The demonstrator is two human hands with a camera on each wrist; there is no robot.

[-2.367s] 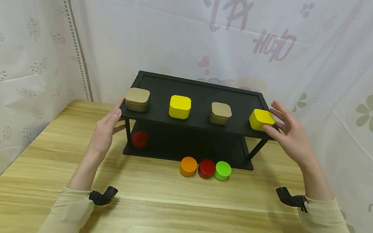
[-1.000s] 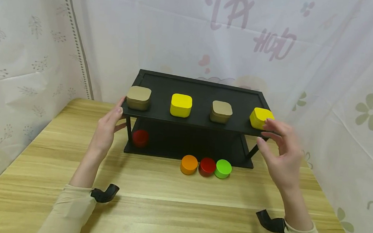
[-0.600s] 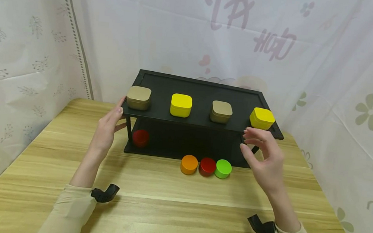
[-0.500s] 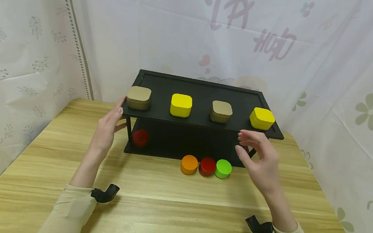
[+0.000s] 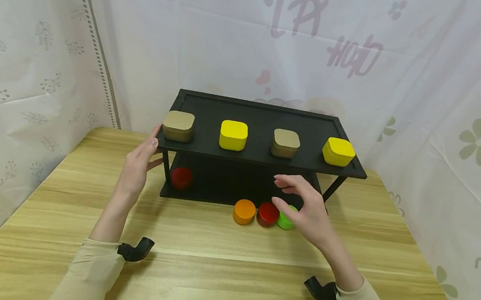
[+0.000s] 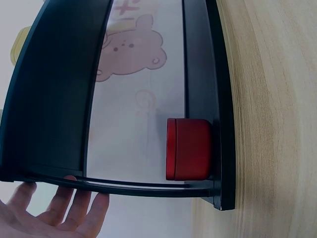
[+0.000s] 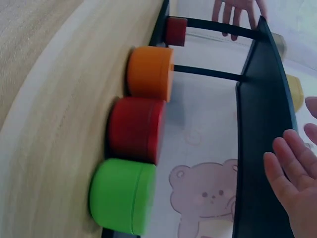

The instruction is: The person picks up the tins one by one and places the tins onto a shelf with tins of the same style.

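Observation:
My left hand [image 5: 134, 171] holds the left end of a black two-tier rack [image 5: 257, 113], its thumb at the front corner of the top shelf. Seen from the left wrist, its fingers [image 6: 79, 208] lie against the rack's side rail. My right hand [image 5: 310, 217] hovers in front of the rack with fingers and thumb spread apart, nothing between them. Below it stand round lidded tins: a green one [image 5: 286, 221], partly covered by the hand, a red one [image 5: 267, 215] and an orange one [image 5: 244, 212]. Another red tin [image 6: 190, 148] sits on the lower shelf at the left.
Along the top shelf's front stand square lidded tins: tan [image 5: 178, 127], yellow [image 5: 233, 136], tan [image 5: 285, 144] and yellow [image 5: 338, 152]. The rack stands on a wooden table [image 5: 219, 283], with a printed white curtain [image 5: 216, 36] behind it and at both sides.
My right hand has left the yellow tin at the rack's right end and moved left and down to the round tins. The left hand stays at the rack's left end.

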